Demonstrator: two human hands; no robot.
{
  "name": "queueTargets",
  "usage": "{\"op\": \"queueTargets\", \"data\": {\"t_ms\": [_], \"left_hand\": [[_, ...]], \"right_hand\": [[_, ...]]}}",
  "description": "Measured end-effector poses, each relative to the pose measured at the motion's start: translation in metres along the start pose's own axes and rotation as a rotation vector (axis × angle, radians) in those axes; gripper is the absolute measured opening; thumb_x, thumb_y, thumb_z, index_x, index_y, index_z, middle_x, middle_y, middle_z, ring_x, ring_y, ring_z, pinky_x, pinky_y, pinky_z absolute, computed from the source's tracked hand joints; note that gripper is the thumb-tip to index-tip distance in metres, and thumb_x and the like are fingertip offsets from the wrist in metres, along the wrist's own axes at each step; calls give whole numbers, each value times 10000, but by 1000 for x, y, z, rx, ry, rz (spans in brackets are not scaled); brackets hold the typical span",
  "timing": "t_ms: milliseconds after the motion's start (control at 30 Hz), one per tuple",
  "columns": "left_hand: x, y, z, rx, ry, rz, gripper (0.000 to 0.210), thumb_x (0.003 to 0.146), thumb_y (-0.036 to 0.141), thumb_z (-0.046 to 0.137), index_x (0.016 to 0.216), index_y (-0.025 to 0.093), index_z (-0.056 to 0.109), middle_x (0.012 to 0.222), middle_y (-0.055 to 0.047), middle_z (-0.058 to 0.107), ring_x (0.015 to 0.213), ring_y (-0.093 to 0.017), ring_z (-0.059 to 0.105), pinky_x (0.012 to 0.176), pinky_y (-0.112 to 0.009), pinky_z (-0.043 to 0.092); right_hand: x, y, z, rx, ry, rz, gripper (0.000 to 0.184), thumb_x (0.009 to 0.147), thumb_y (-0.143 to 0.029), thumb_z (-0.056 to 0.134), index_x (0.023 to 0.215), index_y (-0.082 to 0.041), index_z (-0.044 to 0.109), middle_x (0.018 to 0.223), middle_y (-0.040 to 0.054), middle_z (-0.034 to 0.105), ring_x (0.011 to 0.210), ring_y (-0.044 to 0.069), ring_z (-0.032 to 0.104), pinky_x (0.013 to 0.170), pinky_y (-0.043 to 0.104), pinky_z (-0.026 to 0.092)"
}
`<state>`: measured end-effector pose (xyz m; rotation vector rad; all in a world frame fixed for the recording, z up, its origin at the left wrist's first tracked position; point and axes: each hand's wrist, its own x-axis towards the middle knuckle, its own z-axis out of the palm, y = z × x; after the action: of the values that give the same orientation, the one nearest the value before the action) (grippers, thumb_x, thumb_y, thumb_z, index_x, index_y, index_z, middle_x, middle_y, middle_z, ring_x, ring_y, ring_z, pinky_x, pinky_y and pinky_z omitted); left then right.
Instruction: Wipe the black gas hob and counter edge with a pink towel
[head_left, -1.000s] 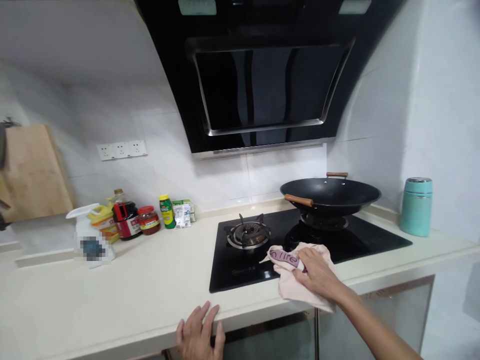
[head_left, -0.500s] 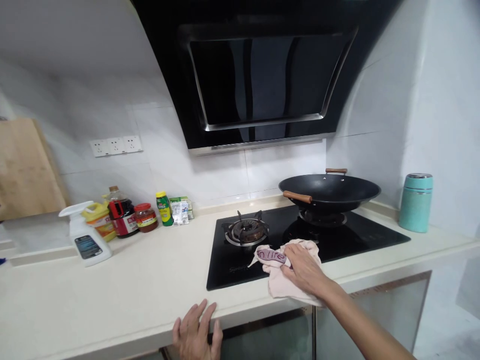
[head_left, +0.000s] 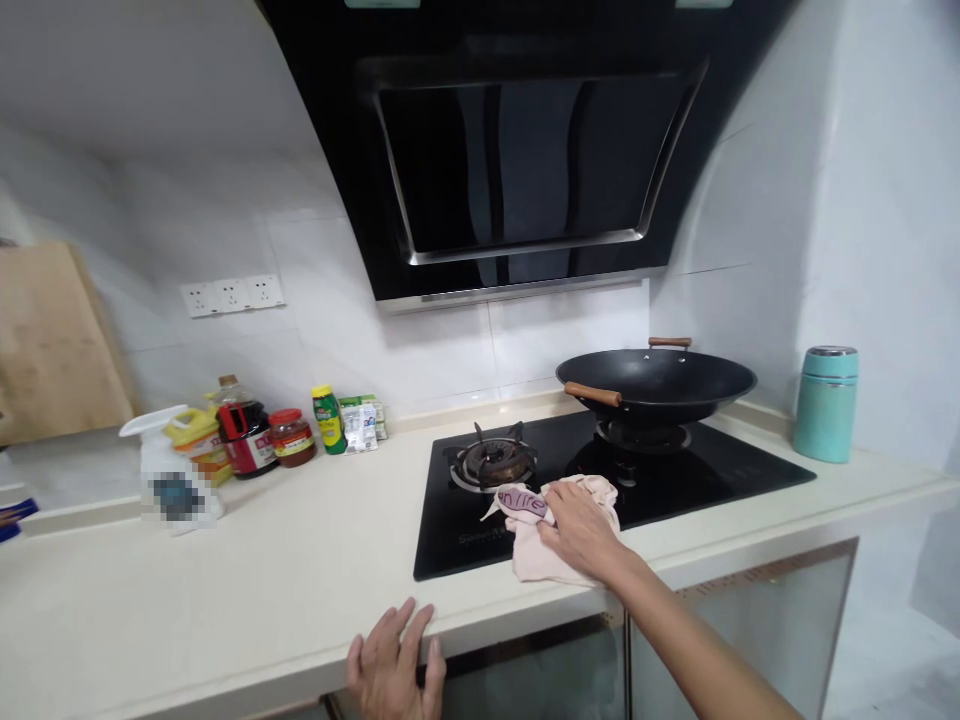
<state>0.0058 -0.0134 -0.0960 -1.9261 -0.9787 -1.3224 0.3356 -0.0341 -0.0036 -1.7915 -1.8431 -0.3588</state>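
Under my right hand (head_left: 579, 525) a pale pink cloth (head_left: 536, 555) with purple lettering is bunched against the front of the black glass gas stove (head_left: 450, 540). My fingers are curled into the cloth, and its lower edge lies over the pale countertop. My left hand (head_left: 396, 655) rests on the counter's front edge with its fingers spread, holding nothing. Behind the cloth is the bare left burner (head_left: 495, 462). A black wok (head_left: 660, 385) with wooden handles sits on the right burner.
Along the wall at left stand a white spray bottle (head_left: 169, 470), a dark sauce bottle (head_left: 246, 430), a red-lidded jar (head_left: 292, 438) and a green bottle (head_left: 328, 420). A turquoise flask (head_left: 826, 405) stands at right. The black range hood (head_left: 517, 170) overhangs the stove.
My right hand has slid the cloth a little to the left across the stove front. The left hand has stayed at the counter edge.
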Motion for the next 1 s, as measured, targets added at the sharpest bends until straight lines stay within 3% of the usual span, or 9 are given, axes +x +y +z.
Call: {"op": "queueTargets", "data": {"t_ms": [333, 767, 1000], "left_hand": [[0, 1, 3, -20, 20, -10, 285, 871, 257, 569, 1124, 263, 699, 1145, -85, 731, 1100, -278, 619, 1144, -502, 261], [0, 3, 2, -21, 36, -9, 287, 875, 266, 571, 1128, 267, 707, 1133, -81, 736, 1094, -274, 622, 1145, -498, 263], [3, 5, -3, -22, 17, -2, 279, 879, 248, 571, 1125, 251, 702, 1128, -86, 735, 1096, -273, 615, 1156, -493, 246]], "right_hand": [[-6, -20, -12, 139, -65, -86, 352, 876, -288, 555, 1219, -208, 576, 1295, 72, 615, 1218, 217, 511, 1052, 349, 338], [-4, -36, -1, 46, -76, 21, 337, 889, -338, 527, 1184, -188, 588, 1271, 116, 599, 1139, 311, 478, 1013, 467, 306], [-5, -41, -4, 15, -82, 27, 332, 896, -359, 533, 1185, -203, 585, 1267, 101, 600, 1139, 302, 480, 1012, 460, 304]]}}
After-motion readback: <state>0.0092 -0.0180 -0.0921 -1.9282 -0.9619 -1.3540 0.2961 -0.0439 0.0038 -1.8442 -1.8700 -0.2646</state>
